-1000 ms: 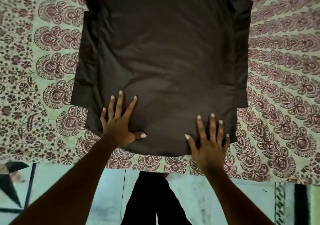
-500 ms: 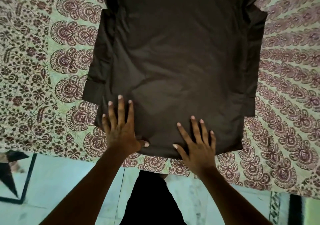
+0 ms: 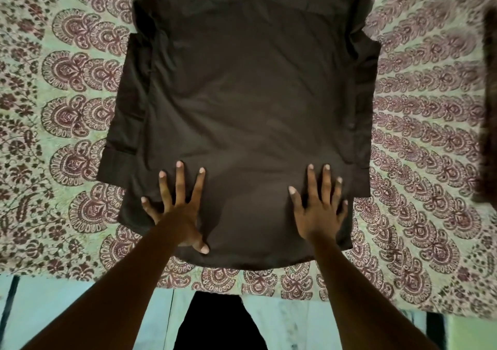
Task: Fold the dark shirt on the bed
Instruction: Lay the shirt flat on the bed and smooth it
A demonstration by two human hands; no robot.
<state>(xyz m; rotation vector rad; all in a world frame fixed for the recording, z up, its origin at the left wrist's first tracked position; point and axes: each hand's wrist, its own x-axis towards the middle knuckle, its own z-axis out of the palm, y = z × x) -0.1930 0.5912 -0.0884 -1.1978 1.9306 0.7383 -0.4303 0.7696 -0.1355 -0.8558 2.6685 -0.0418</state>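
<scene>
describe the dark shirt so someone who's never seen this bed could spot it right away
A patterned bedspread in pale green and maroon covers the bed. In its middle lies the dark shirt, spread flat with sleeves tucked in. It is the only plain, unpatterned cloth, with both hands pressed flat near its closest hem.

Shirt [image 3: 250, 113]: collar end cut off by top edge. Dark cloth [image 3: 488, 102] at right edge: blurred, partly out of frame, unidentifiable.

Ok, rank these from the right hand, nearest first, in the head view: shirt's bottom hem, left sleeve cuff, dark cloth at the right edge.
1. Bottom hem, just below the right hand.
2. Dark cloth, far right on the bed.
3. Left sleeve cuff, across the shirt; close to 2, hard to separate.
</scene>
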